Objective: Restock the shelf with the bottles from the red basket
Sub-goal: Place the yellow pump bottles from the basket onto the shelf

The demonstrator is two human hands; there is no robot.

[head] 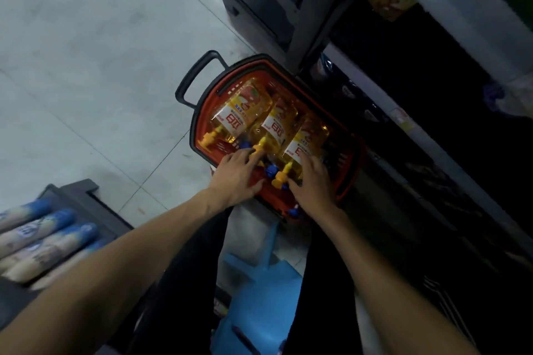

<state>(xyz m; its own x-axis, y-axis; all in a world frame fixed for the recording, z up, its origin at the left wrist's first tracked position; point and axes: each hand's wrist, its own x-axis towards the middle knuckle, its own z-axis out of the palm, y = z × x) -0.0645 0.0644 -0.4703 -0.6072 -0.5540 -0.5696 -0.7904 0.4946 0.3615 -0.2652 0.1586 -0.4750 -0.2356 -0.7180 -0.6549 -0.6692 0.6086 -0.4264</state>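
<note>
A red basket with a black handle stands on the floor beside the shelf. Three yellow oil bottles with yellow caps lie in it side by side: left, middle, right. Blue caps of other bottles show beneath them. My left hand reaches into the basket, its straight fingers touching the middle bottle's neck at the yellow cap. My right hand lies over the right bottle, fingers along its side and thumb under its neck, gripping it.
The dark shelf unit runs along the right with packaged goods on its levels. A grey shelf end stands behind the basket. White bottles with blue caps lie at lower left. A blue stool sits between my legs.
</note>
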